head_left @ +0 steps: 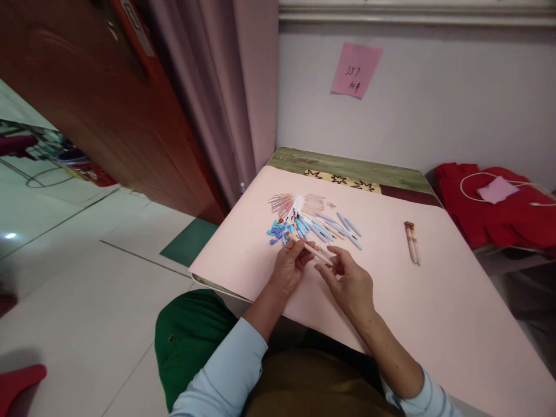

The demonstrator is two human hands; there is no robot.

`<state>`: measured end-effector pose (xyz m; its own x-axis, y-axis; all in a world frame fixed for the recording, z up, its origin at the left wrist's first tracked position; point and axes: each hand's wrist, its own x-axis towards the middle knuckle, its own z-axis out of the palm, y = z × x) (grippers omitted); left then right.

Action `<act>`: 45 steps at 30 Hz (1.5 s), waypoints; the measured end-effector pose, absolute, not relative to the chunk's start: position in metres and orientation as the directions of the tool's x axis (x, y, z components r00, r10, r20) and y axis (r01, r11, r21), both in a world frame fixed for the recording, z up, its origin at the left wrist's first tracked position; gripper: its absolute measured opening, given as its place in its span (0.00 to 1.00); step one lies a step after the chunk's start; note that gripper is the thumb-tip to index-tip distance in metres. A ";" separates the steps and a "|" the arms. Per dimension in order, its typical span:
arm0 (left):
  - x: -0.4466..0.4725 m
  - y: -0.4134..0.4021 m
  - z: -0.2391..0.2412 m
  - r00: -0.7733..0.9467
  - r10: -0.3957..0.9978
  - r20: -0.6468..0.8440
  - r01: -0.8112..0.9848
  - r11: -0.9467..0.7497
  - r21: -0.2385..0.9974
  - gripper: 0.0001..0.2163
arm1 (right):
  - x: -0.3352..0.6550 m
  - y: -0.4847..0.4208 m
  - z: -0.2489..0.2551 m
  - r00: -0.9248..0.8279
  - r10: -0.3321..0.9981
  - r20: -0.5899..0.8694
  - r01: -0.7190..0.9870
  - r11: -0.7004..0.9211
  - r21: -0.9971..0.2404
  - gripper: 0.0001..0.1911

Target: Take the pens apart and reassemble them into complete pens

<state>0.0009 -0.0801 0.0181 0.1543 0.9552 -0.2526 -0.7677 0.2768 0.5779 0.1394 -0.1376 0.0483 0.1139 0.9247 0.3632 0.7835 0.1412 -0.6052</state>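
Both hands hold one thin beige pen [311,249] over the pink table cover [434,313]. My left hand [289,267] pinches its left part, fingers closed round it. My right hand [350,281] grips the right end with thumb and fingers. Just beyond the hands lies a heap of pen parts [313,223]: pale blue barrels, small blue caps at the left, beige and pinkish tubes at the back. Two assembled beige pens [412,242] lie side by side to the right, apart from the heap.
A red cloth [490,214] with a white cable and a pink note lies on a seat at the right. A pink sticky note [356,69] hangs on the wall. A green stool [186,336] stands by my left knee. Curtain and brown door at the left.
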 end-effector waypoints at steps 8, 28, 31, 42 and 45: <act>0.001 -0.081 0.018 0.220 0.953 -0.210 -0.727 0.304 0.616 0.14 | 0.144 -0.138 0.053 0.140 0.964 0.225 0.708 0.061 -0.704 0.22; 0.005 -0.085 0.019 0.197 0.967 -0.161 -0.658 0.252 0.709 0.11 | 0.145 -0.132 0.043 0.095 0.996 0.005 0.366 -0.030 -0.930 0.24; 0.007 -0.084 0.017 0.196 0.966 -0.171 -0.654 0.258 0.711 0.11 | 0.145 -0.133 0.042 0.139 0.980 0.144 0.511 0.053 -0.858 0.21; 0.000 -0.086 0.020 0.264 0.945 -0.191 -0.640 0.320 0.699 0.12 | 0.131 -0.138 0.043 -0.072 0.970 -0.234 -0.014 -0.235 -0.972 0.26; 0.001 -0.088 0.023 0.252 0.945 -0.208 -0.621 0.323 0.715 0.11 | 0.133 -0.136 0.038 -0.106 0.965 -0.240 -0.014 -0.243 -0.970 0.25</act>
<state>0.0007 -0.0882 0.0231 0.2522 0.9451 -0.2079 -0.6206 0.3228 0.7146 0.1328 -0.1363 0.0380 -0.1059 0.9649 -0.2403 -0.0139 -0.2430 -0.9699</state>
